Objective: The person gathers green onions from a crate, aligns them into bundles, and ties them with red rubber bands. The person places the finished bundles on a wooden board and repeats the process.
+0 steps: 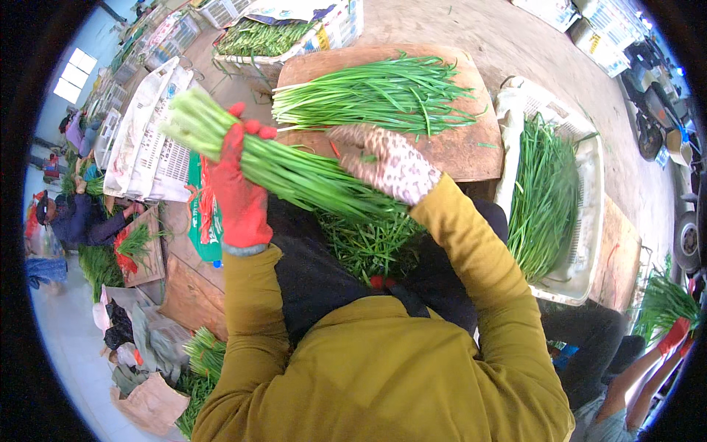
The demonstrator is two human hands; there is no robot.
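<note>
My left hand (237, 188), in a red glove, is closed around a bundle of green garlic chives (293, 171), its pale stem ends pointing to the upper left. My right hand (386, 160), in a spotted glove, lies against the upper side of the bundle's leafy part; its fingers are blurred and partly bent, and whether they grip any leaves I cannot tell. Beyond the hands, a loose pile of chives (375, 94) lies across a wooden board (464, 160). More loose green leaves (370, 243) lie below the bundle, between my legs.
A white plastic crate (591, 221) with chives stands at the right; another filled crate (342, 27) stands beyond the board. At the left are a white crate (149, 138) and red ties (207, 204) on a green bag. Co-workers sit at both sides, one in a dark sleeve (107, 229).
</note>
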